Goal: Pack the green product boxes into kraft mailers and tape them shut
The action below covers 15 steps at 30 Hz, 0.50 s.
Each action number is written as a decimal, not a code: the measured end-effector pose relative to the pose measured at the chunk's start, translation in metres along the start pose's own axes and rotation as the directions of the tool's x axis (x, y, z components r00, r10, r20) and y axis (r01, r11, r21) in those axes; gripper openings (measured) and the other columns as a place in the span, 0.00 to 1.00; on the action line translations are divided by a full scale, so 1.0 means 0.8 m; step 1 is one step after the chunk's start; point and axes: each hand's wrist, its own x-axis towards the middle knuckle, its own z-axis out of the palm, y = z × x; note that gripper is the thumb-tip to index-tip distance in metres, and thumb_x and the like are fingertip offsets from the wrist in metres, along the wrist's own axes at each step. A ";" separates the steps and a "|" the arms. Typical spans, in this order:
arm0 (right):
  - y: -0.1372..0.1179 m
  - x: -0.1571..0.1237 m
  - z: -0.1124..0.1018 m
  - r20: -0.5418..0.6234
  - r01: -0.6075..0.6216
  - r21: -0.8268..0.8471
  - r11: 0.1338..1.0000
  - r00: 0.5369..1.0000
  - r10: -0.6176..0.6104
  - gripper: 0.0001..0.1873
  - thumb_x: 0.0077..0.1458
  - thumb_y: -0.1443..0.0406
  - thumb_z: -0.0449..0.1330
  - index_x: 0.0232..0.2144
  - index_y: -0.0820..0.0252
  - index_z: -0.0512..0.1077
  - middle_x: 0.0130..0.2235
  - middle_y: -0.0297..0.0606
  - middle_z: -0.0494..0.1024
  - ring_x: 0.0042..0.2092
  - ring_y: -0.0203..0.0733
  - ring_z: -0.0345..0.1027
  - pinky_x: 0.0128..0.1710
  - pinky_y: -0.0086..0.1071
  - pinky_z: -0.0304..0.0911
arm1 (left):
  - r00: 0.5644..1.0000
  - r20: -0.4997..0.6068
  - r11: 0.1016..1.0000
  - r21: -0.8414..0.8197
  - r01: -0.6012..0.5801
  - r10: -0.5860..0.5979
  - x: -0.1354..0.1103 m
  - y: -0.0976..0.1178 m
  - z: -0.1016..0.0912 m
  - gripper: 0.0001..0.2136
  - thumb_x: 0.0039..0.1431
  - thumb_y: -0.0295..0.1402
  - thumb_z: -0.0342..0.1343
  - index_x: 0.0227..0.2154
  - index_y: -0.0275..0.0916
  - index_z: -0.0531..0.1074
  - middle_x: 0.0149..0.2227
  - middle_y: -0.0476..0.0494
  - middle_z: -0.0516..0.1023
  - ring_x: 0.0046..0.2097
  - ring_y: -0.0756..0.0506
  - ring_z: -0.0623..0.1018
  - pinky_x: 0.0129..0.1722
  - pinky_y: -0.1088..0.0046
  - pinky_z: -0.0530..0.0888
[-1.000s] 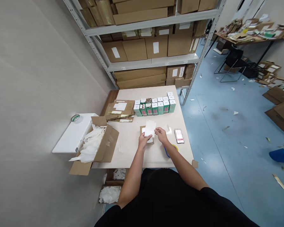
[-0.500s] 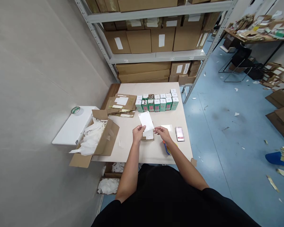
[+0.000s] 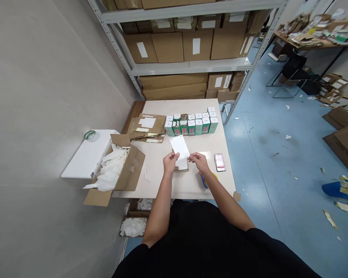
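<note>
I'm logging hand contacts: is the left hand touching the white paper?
Touching. The head view shows it: the left hand pinches the white paper near its lower left corner, thumb lying over the sheet.

A grey wall (image 3: 46,96) rises left of metal shelving (image 3: 174,69); the floor (image 3: 261,162) is blue.

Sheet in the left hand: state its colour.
The sheet is white; it shows best in the head view.
</note>
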 end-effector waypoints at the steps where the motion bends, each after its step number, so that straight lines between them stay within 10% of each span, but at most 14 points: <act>1: 0.000 0.000 0.000 0.003 0.001 -0.002 1.000 1.000 -0.001 0.12 0.49 0.55 0.67 0.30 0.56 0.77 0.32 0.37 0.83 0.34 0.41 0.75 0.42 0.38 0.69 | 1.000 -0.001 1.000 -0.001 0.001 -0.001 0.000 -0.001 0.000 0.19 0.44 0.47 0.73 0.29 0.37 0.79 0.30 0.46 0.80 0.32 0.47 0.77 0.35 0.72 0.73; 15: -0.003 0.002 0.001 0.006 0.009 -0.026 1.000 1.000 -0.009 0.12 0.49 0.54 0.66 0.30 0.56 0.75 0.30 0.37 0.83 0.36 0.44 0.76 0.44 0.39 0.69 | 0.999 0.015 0.999 0.023 0.030 -0.031 0.000 -0.001 0.000 0.22 0.43 0.50 0.73 0.30 0.36 0.78 0.30 0.46 0.80 0.32 0.48 0.77 0.36 0.71 0.73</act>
